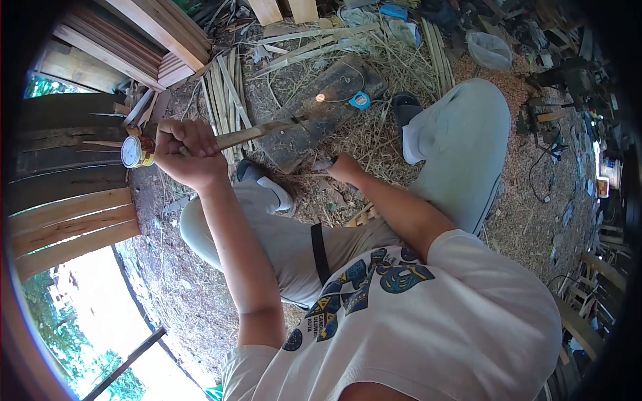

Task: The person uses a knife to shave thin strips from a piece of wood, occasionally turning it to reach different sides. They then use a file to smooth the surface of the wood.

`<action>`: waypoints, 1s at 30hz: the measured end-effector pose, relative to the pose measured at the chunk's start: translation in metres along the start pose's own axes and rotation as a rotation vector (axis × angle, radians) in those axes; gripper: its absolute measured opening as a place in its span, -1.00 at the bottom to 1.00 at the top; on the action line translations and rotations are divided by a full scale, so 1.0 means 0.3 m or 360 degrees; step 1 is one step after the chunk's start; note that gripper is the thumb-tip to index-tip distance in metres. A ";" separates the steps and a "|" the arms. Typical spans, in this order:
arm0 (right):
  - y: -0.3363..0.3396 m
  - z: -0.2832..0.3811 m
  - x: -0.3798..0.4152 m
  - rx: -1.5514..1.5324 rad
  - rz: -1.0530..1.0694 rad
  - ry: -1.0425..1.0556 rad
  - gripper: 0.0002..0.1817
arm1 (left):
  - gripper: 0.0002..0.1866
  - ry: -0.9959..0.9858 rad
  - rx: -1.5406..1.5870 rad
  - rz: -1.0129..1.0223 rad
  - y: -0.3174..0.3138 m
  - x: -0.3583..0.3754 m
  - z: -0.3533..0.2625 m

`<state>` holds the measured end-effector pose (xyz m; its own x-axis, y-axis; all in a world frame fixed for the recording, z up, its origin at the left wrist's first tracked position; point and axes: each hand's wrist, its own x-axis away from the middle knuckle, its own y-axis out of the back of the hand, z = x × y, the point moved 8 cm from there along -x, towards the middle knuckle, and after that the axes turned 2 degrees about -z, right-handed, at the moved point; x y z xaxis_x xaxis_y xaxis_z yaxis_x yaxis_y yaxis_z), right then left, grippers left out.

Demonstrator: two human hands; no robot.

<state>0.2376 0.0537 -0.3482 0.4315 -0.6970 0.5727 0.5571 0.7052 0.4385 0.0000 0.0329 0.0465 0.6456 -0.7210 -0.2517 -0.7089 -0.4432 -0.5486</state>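
Raised at the left, my left hand (190, 152) is closed round a light wooden stick (254, 136). The stick points right and slightly up, its far end over a dark, worn wooden block (291, 144) on the ground. My right hand (346, 168) is low between my legs, fingers wrapped round a short tool with a flat greyish end (324, 164), its kind unclear, close to the block's near edge. A blue tape measure (360, 100) lies on the block's right part, near a small bright round spot.
A jar with a white lid (131, 152) stands beside the plank wall (67, 160). Thin wooden strips (224, 93) and shavings cover the ground. Boards (154, 33) lean at upper left. A clear plastic bag (489, 50) and a dark machine (558, 87) are at upper right.
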 end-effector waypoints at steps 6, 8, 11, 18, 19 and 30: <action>0.059 0.311 0.144 -0.0242 0.0226 -0.0184 -0.64 | -0.69 -0.0066 -0.0130 -0.0021 -0.038 0.019 0.007; 0.090 0.429 0.155 -0.0342 -0.0169 0.0343 -0.64 | -0.69 -0.0094 -0.0185 -0.0017 -0.035 0.021 0.001; 0.101 0.451 0.180 -0.0370 -0.0446 0.0923 -0.74 | -0.69 -0.0072 -0.0142 -0.0112 -0.008 0.013 -0.002; -0.032 -0.118 -0.089 0.0052 0.0274 -0.0188 -0.68 | -0.70 0.0011 -0.0037 -0.0195 0.027 -0.011 -0.002; -0.020 -0.103 -0.060 0.0079 0.0411 -0.0175 -0.60 | -0.71 0.0041 -0.0017 -0.0185 0.027 -0.007 0.005; 0.074 0.415 0.149 -0.0318 -0.0314 0.0766 -0.63 | -0.71 -0.0010 -0.0113 -0.0068 0.013 -0.018 0.002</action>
<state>0.1808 0.0543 -0.2267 0.5545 -0.8271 0.0916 0.7637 0.5495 0.3389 -0.0061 0.0354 0.0454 0.6774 -0.6973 -0.2342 -0.6987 -0.5104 -0.5013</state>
